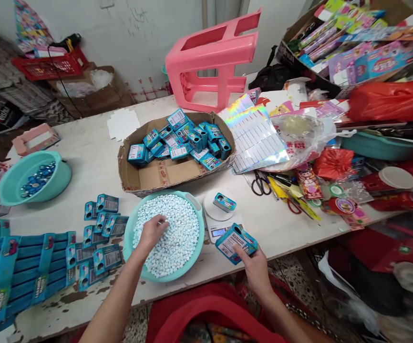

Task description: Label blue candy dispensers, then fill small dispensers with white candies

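Note:
My left hand [153, 233] is over a turquoise bowl [200, 240] full of small white and pale blue candies [178, 247]. Its fingers are curled together at the candies' surface, and what they pinch, if anything, is hidden. Near the table's front edge, my right hand [256, 269] grips a blue printed candy box [233, 244], tilted, with its label side up and a round hole in one end. Just beyond it stands a small white digital scale [211, 212], with another blue box [224, 202] lying on its round plate.
Behind the bowl, a cardboard tray [149, 178] holds many blue boxes. Several more boxes [102, 228] lie left, beside stacked blue packaging [20, 271]. A second bowl [59, 176] contains shiny blue pieces. Scissors [260, 183], holographic sheets [256, 138] and a pink stool [210, 57] occupy the right and back.

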Demonstrator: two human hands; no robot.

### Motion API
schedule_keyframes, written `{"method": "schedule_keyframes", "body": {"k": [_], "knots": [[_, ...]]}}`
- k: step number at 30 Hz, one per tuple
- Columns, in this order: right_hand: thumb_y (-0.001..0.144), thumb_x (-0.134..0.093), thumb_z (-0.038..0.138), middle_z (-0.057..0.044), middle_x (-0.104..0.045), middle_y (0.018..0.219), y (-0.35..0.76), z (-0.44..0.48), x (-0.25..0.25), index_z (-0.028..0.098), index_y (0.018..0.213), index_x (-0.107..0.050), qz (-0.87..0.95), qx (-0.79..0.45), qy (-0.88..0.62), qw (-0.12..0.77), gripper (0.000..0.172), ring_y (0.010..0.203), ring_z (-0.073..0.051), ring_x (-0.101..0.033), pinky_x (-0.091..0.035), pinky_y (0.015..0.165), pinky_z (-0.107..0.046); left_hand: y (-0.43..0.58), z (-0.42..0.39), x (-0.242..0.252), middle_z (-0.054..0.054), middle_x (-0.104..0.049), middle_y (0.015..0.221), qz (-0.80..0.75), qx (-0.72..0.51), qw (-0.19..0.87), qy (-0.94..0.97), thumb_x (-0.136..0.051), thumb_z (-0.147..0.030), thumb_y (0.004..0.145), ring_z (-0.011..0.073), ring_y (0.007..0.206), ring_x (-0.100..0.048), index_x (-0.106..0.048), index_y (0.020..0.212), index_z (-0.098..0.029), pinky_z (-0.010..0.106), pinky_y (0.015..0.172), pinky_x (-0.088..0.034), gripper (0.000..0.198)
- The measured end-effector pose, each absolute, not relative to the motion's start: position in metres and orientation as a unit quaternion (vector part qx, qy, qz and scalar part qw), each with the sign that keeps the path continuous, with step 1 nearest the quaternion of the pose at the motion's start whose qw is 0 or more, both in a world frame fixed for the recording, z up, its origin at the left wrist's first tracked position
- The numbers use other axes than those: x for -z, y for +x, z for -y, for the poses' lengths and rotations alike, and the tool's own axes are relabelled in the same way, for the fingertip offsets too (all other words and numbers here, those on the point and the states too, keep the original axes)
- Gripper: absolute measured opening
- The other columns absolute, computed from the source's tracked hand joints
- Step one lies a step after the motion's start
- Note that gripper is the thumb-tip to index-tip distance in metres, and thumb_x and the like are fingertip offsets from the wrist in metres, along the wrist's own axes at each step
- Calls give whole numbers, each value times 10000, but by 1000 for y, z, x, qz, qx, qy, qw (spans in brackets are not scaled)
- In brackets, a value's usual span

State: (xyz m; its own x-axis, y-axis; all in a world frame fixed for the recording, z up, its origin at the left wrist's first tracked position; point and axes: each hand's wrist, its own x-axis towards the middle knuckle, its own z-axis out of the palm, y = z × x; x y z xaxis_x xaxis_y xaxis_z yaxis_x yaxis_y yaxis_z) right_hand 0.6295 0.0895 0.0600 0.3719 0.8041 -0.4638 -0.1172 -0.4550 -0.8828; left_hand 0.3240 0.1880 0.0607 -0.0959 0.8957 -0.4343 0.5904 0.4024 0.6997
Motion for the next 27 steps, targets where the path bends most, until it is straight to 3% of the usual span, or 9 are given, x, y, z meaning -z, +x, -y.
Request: {"method": "schedule_keyframes", "body": {"k": [4, 7, 10, 13, 15, 18, 22, 27], "knots": [[656, -722, 419, -76, -709, 932, 633, -87, -55, 164, 970, -618, 232, -514, -678, 471, 418, 834, -237, -653, -521, 779, -381, 315, -184, -62, -12, -563, 709, -659, -347, 613, 263, -676, -393, 630, 107, 556, -528, -542, 858, -181, 215, 502, -392, 339], [667, -719, 415, -73, -708, 940, 640, -87, -55, 167, 980, -610, 226, -524, -665, 482, 414, 847, -232, -652, -517, 798, -378, 326, -194, -64, -20, -539, 673, -650, -353, 624, 250, -667, -420, 637, 78, 489, -466, -541, 814, -166, 195, 437, -320, 334], [659, -726, 423, -75, -709, 942, 648, -87, -55, 169, 971, -614, 214, -522, -662, 494, 418, 845, -238, -656, -522, 788, -379, 357, -215, -70, -12, -526, 625, -666, -283, 589, 360, -626, -439, 670, 77, 461, -436, -518, 688, -156, 200, 419, -283, 304], [650, -734, 427, -69, -713, 925, 658, -86, -54, 172, 952, -620, 199, -507, -674, 499, 411, 834, -236, -659, -527, 774, -370, 404, -245, -80, -9, -521, 589, -616, -177, 546, 540, -559, -346, 728, 110, 509, -481, -554, 697, -162, 222, 473, -344, 187], [647, -737, 427, -69, -714, 920, 665, -83, -52, 170, 950, -621, 193, -500, -681, 499, 413, 834, -237, -658, -527, 773, -372, 439, -265, -86, 15, -565, 668, -573, -112, 471, 661, -522, -237, 738, 132, 594, -531, -598, 735, -165, 246, 551, -395, 104], [655, -731, 431, -75, -713, 921, 675, -76, -47, 164, 949, -622, 196, -505, -678, 497, 412, 821, -237, -658, -523, 777, -381, 484, -286, -87, 55, -605, 842, -527, -35, 324, 785, -490, -136, 732, 163, 744, -574, -645, 776, -173, 272, 662, -418, 166], [665, -726, 419, -83, -708, 937, 686, -68, -40, 157, 956, -621, 203, -506, -675, 497, 406, 826, -238, -655, -512, 798, -394, 515, -294, -78, 78, -595, 906, -484, 21, 233, 843, -451, -93, 744, 197, 823, -581, -656, 851, -174, 288, 682, -410, 245], [653, -734, 404, -74, -711, 908, 690, -65, -41, 168, 942, -619, 180, -503, -670, 516, 390, 805, -236, -658, -523, 771, -390, 514, -296, -81, 69, -578, 970, -474, 19, 209, 855, -462, -108, 757, 195, 871, -571, -622, 970, -200, 284, 697, -418, 282]]}}
